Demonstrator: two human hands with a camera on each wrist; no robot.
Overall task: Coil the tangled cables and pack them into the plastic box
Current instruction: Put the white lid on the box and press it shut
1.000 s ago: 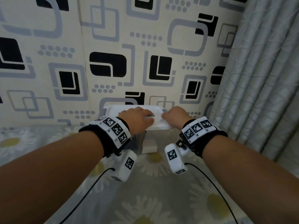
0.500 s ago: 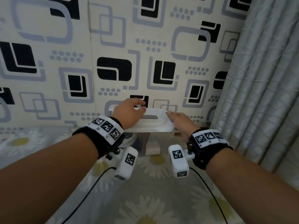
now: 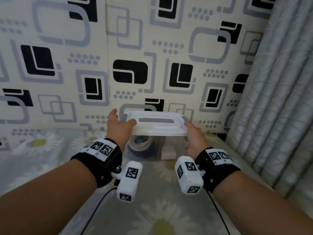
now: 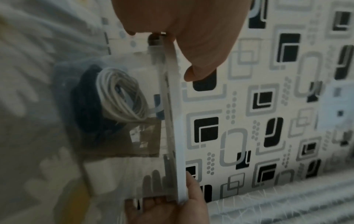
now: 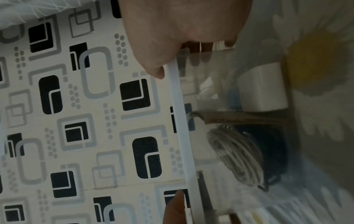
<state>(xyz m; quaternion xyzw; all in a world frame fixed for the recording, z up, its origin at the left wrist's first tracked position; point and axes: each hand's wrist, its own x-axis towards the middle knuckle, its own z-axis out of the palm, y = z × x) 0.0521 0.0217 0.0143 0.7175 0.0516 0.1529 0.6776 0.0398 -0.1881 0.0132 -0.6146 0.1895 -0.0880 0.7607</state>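
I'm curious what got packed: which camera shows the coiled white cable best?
The left wrist view: the white cable coil fills the clear box wall, its loops distinct. The right wrist view shows it dimmer and blurred. In the head view only a small part peeks out below the lid.

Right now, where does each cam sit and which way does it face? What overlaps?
Head: worn on the head, looks forward and down at the lidded plastic box before the patterned wall; shows both forearms, left hand and right hand.
Left wrist: looks along the left hand across the white lid; the right hand's fingers show at the far end.
Right wrist: mirrored, along the right hand; a left fingertip shows.
Shared: both wrist views see the white cable coil inside the box.
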